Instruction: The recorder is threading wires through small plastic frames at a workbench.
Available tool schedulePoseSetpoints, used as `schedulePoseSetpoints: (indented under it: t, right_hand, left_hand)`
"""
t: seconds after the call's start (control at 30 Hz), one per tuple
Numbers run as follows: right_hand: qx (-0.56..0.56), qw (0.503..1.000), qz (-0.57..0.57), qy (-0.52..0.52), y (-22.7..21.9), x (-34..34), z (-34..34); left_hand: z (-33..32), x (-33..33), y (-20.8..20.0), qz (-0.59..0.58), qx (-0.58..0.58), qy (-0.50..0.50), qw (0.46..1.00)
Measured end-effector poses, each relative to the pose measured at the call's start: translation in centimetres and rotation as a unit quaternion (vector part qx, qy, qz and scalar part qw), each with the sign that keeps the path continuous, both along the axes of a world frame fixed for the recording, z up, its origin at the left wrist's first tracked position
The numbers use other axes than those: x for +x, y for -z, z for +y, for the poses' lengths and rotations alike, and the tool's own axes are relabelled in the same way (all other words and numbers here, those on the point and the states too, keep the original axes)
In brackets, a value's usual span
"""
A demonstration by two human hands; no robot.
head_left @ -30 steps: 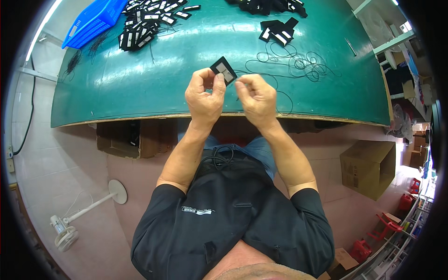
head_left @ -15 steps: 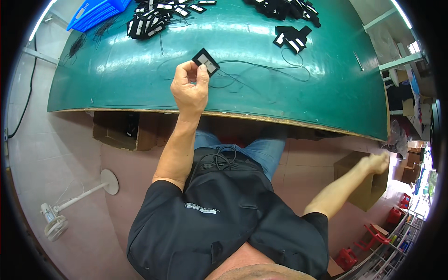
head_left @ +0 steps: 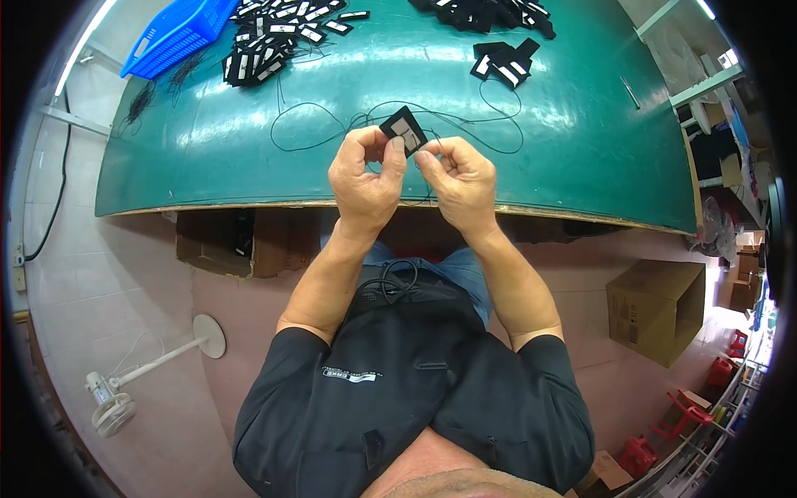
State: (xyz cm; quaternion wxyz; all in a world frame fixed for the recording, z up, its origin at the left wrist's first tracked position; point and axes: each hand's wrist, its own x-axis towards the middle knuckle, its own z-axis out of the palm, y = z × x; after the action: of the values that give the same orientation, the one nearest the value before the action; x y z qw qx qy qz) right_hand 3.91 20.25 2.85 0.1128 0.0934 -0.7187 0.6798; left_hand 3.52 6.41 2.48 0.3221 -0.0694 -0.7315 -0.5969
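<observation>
Above the near edge of the green table, my left hand (head_left: 365, 178) pinches a flat black square piece (head_left: 407, 133) with a pale panel on its face, gripped between thumb and fingers at its lower left. My right hand (head_left: 463, 183) is closed in a pinch at the piece's right corner. A thin dark cord runs past these fingertips, but whatever they grip is too small to make out. Long loops of thin dark cord (head_left: 290, 150) spread over the table behind both hands.
Piles of black pieces with white labels (head_left: 266, 50) lie at the far left, and more (head_left: 505, 65) at the far right. A blue basket (head_left: 178, 37) stands at the back left. A pen-like tool (head_left: 631, 93) lies right. Cardboard boxes (head_left: 652, 311) sit on the floor; a fan (head_left: 112, 402) is at left.
My right hand has come from over the floor box at the right to the black piece. My left hand has moved the piece slightly right and nearer; the cord loops have shifted.
</observation>
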Motion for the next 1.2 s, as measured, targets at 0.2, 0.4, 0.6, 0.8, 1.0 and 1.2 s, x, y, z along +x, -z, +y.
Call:
schedulePoseSetpoints:
  t: [0.2,0.4,0.6,0.8,1.0,1.2]
  right_hand:
    - [-0.074,0.990,0.072,0.095,-0.7,1.6,8.2]
    - [-0.017,0.997,0.018,0.074,-2.4,3.7,7.1]
    - [-0.076,0.997,0.008,0.021,-0.9,3.1,1.9]
    - [-0.133,0.990,-0.010,0.037,-1.2,3.0,3.0]
    - [-0.115,0.993,-0.028,0.001,-0.9,3.0,1.2]
    - [-0.139,0.988,0.044,0.046,-1.6,1.8,4.9]
  left_hand:
    - [-0.6,-0.4,-0.2,0.023,0.020,-0.010,0.999]
    - [1.4,-0.1,-1.0,0.040,0.025,0.025,0.999]
    - [3.0,0.8,-2.5,0.077,-0.009,0.056,0.995]
    - [1.7,0.8,-2.0,0.036,0.040,0.023,0.998]
    - [2.7,0.8,-1.7,0.094,0.009,0.042,0.995]
    - [0.3,-0.4,-1.8,0.057,0.110,0.014,0.992]
